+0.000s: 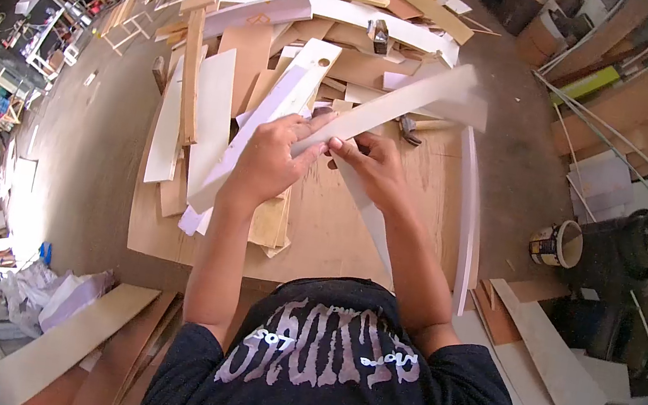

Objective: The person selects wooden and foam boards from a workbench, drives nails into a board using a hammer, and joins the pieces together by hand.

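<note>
A long white strip [397, 106] is held up over the wooden worktable [334, 246], its far end blurred by motion. My left hand [277, 154] is closed around its near end, thumb toward the middle. My right hand [372, 164] pinches at the strip's lower edge beside it, and its other fingers are partly hidden. Below my right wrist, a pale strip [372, 218] slants down toward my body; whether it joins the held strip I cannot tell. Left of my hands lies a white board [271, 111] with a round hole near its top. A hammer head [410, 132] shows just beyond my right hand.
Stacked boards and offcuts [236, 64] cover the table's far and left parts. A small dark object [379, 36] rests on them. A long white panel [466, 215] lines the right edge. A bucket [556, 244] and leaning sheets [647, 117] stand right; planks [68, 344] lie near left.
</note>
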Action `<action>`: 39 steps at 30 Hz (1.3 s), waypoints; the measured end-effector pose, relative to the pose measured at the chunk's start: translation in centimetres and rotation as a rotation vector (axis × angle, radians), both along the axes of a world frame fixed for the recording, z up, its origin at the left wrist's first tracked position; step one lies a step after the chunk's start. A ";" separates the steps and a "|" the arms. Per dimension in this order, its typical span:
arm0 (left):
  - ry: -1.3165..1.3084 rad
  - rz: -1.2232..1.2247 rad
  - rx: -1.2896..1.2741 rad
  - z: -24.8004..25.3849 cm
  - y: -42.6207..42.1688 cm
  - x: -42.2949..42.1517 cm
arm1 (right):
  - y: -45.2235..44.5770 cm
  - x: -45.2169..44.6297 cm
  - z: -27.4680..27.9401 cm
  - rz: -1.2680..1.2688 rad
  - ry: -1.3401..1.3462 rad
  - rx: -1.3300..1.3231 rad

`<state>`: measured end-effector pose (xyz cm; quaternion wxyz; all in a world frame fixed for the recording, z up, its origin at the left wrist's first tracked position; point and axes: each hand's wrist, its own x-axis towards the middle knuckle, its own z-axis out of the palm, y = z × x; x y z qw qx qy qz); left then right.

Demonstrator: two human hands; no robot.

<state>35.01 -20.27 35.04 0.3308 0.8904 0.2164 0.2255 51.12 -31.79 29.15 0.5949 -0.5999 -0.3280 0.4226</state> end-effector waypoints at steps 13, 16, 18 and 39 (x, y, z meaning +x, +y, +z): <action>0.338 0.081 -0.003 -12.9 -0.7 8.5 | 0.9 8.7 -15.1 0.056 0.073 -0.242; 0.507 0.109 -0.091 -16.3 -0.8 10.5 | 1.5 10.9 -18.3 0.090 0.022 -0.325; 0.575 0.148 -0.166 -18.8 -1.3 11.1 | 1.7 11.5 -20.0 0.121 0.005 -0.489; 0.445 -0.052 -0.317 -27.8 -9.7 5.5 | -16.0 6.8 -23.2 -0.266 -0.833 -0.524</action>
